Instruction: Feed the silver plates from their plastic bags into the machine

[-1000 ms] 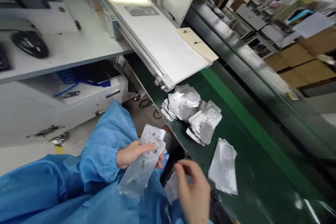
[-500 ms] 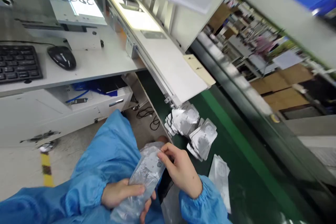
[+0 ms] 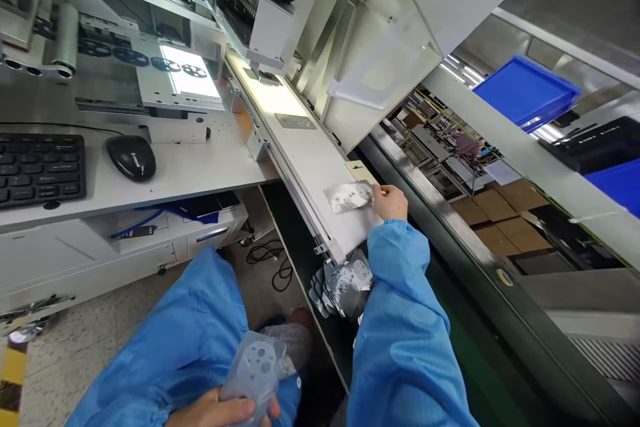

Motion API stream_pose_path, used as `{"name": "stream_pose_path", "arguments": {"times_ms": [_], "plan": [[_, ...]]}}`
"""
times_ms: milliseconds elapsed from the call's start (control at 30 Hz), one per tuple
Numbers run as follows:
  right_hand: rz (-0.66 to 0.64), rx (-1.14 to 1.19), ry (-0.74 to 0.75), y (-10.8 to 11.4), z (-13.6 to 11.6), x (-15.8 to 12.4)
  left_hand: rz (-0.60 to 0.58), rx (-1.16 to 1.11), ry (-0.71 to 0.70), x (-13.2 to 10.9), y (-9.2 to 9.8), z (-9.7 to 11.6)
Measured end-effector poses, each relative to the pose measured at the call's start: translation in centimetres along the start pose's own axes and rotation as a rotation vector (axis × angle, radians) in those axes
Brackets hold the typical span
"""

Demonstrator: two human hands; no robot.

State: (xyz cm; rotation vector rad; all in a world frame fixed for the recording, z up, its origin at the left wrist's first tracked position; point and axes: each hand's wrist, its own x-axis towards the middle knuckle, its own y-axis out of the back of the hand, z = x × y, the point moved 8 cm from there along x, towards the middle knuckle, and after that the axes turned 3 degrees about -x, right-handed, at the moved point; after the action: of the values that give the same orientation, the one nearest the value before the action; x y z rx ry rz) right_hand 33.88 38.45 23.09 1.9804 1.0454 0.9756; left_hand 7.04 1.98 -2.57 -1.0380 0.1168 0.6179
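Head cam only: right hand point(image 3: 391, 203) is out over the white conveyor belt point(image 3: 320, 170), fingers point(image 3: 377, 192) pinched together on a silvery foil pack point(image 3: 349, 197) just ahead of the fingertips; left hand point(image 3: 217, 410) sits low, fingers point(image 3: 245, 407) clamped around a clear plastic pack point(image 3: 253, 367) rising above them; a pile of foil packs point(image 3: 345, 283) lies under the right sleeve point(image 3: 400, 320).

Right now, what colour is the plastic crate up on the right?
The plastic crate is bright blue; the head view shows it best.
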Motion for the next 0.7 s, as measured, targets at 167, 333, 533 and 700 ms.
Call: {"name": "stream_pose_path", "arguments": {"times_ms": [167, 333, 533, 700], "plan": [[-0.043, -0.120, 0.254, -2.4, -2.5, -2.2, -0.001, -0.040, -0.036, 0.9, 0.9, -0.4], [-0.138, -0.189, 0.347, -6.5, -5.1, -4.3, 0.001, -0.040, -0.007, 1.5, 1.3, -0.7], [-0.192, -0.196, 0.363, -7.0, -5.7, -4.6, -0.025, -0.056, 0.009, 1.1, 1.1, 0.0], [-0.248, -0.148, 0.378, -6.6, -5.4, -4.9, -0.007, -0.046, 0.015, 1.3, 1.2, 0.1]]}}
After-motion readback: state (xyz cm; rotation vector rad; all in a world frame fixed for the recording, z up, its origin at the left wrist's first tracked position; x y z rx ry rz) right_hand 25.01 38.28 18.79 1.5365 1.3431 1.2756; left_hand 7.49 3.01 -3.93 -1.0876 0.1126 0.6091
